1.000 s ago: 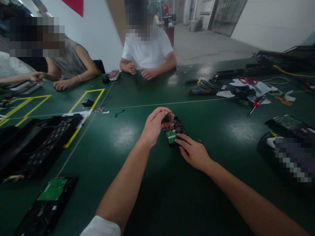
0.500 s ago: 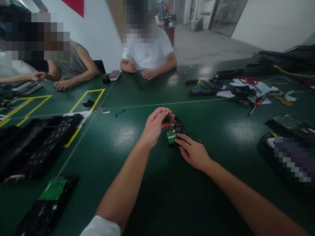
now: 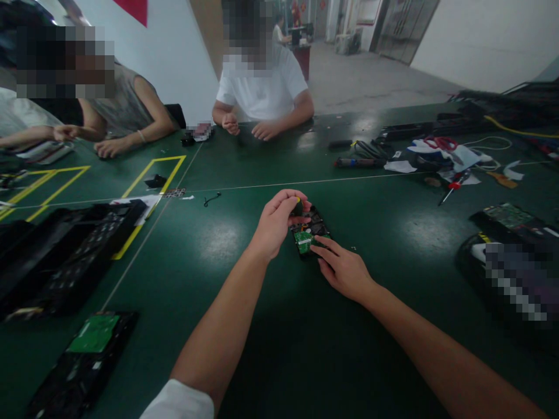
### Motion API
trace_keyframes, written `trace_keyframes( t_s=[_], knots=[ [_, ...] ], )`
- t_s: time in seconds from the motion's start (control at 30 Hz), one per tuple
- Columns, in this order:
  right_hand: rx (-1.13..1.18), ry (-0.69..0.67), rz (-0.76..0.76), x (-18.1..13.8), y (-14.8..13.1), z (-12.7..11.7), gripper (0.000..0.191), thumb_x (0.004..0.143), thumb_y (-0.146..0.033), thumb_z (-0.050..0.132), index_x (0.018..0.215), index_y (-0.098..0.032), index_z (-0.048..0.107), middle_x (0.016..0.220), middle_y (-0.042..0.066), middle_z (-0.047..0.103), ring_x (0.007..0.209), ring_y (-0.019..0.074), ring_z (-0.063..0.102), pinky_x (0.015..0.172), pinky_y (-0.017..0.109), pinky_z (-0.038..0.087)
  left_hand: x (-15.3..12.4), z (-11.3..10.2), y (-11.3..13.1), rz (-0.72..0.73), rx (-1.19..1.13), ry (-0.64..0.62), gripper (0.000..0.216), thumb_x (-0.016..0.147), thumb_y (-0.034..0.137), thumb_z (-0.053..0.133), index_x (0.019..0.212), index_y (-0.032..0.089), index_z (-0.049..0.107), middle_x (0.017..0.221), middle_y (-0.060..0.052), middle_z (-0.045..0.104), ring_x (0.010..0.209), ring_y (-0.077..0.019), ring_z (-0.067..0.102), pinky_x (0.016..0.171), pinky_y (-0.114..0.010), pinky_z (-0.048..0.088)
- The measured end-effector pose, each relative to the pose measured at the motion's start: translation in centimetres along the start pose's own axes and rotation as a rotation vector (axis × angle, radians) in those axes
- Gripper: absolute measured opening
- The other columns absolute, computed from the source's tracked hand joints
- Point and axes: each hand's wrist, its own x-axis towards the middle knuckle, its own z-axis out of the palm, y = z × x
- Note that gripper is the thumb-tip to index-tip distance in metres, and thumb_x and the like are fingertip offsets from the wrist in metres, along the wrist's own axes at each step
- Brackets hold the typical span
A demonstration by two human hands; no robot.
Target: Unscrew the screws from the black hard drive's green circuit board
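Note:
In front of me on the green table lies a small black device (image 3: 318, 217) with its inside exposed, a green circuit board (image 3: 303, 241) at its near end. My left hand (image 3: 276, 220) is closed around a screwdriver (image 3: 299, 205) with a black and yellow handle, held above the far part of the device. Its tip is hidden by the fingers. My right hand (image 3: 345, 265) has its fingers stretched out, the fingertips resting on the near right side of the device by the board.
A similar opened device (image 3: 85, 364) lies at near left, below a large black casing (image 3: 74, 256). At right are another circuit board (image 3: 509, 214), a red screwdriver (image 3: 454, 187) and cables (image 3: 369, 150). A person in a white shirt (image 3: 264, 93) sits opposite; others sit at left.
My left hand has turned slightly, and more of the screwdriver's handle shows. My right hand stays on the device. The view has shifted a little.

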Motion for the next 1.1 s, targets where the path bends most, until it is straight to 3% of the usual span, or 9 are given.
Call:
trace_keyframes(
  t_s=[0.23,0.4,0.57,0.73,0.9,1.1],
  knots=[
    [0.008,-0.013,0.002,0.0,0.11,0.06,0.041,0.105,-0.022,0.05,0.145,-0.025,0.059,0.162,0.011,0.053,0.118,0.0267,0.073,0.088,0.044,0.067,0.03,-0.13,-0.16,0.046,0.065,0.014,0.021,0.099,0.042,0.066,0.099,0.022,0.069,0.1,-0.006,0.07,0.099,-0.0201,0.068,0.075,-0.029,0.061],
    [-0.008,0.001,0.0,-0.04,0.11,0.2,0.041,0.105,-0.022,0.051,0.144,-0.026,0.06,0.162,0.01,0.053,0.119,0.0274,0.073,0.09,0.045,0.067,-0.17,-0.11,0.04,0.085,0.188,-0.019,0.017,0.097,0.036,0.069,0.092,0.021,0.075,0.101,-0.006,0.071,0.087,-0.0168,0.063,0.063,-0.023,0.054],
    [-0.014,0.017,-0.005,-0.07,0.12,0.21,0.042,0.104,-0.022,0.051,0.145,-0.027,0.061,0.16,0.01,0.055,0.116,0.0275,0.074,0.087,0.044,0.068,-0.18,-0.36,0.07,0.116,0.309,-0.016,0.02,0.097,0.037,0.068,0.1,0.022,0.08,0.109,-0.007,0.072,0.091,-0.018,0.065,0.065,-0.024,0.055],
    [-0.008,0.002,-0.006,0.0,0.11,0.04,0.041,0.104,-0.023,0.051,0.144,-0.026,0.061,0.161,0.009,0.054,0.114,0.0264,0.075,0.084,0.042,0.068,-0.09,-0.28,-0.08,0.089,0.216,-0.016,0.016,0.096,0.032,0.069,0.107,0.02,0.071,0.098,-0.005,0.07,0.086,-0.017,0.066,0.064,-0.024,0.057],
    [-0.002,-0.007,-0.002,0.04,0.08,-0.07,0.04,0.104,-0.023,0.051,0.143,-0.025,0.061,0.161,0.01,0.054,0.116,0.0273,0.074,0.086,0.043,0.068,-0.15,0.1,0.2,0.04,0.094,0.015,0.01,0.099,0.028,0.061,0.106,0.021,0.06,0.1,-0.008,0.074,0.101,-0.0227,0.071,0.065,-0.027,0.061],
    [0.005,-0.006,-0.007,0.06,0.03,-0.12,0.04,0.105,-0.023,0.05,0.143,-0.024,0.061,0.161,0.011,0.054,0.118,0.0282,0.074,0.085,0.044,0.068,-0.29,-0.05,0.66,0.032,0.146,-0.038,0.019,0.099,0.028,0.057,0.1,0.018,0.073,0.114,-0.01,0.07,0.106,-0.022,0.066,0.072,-0.028,0.062]
  ],
)
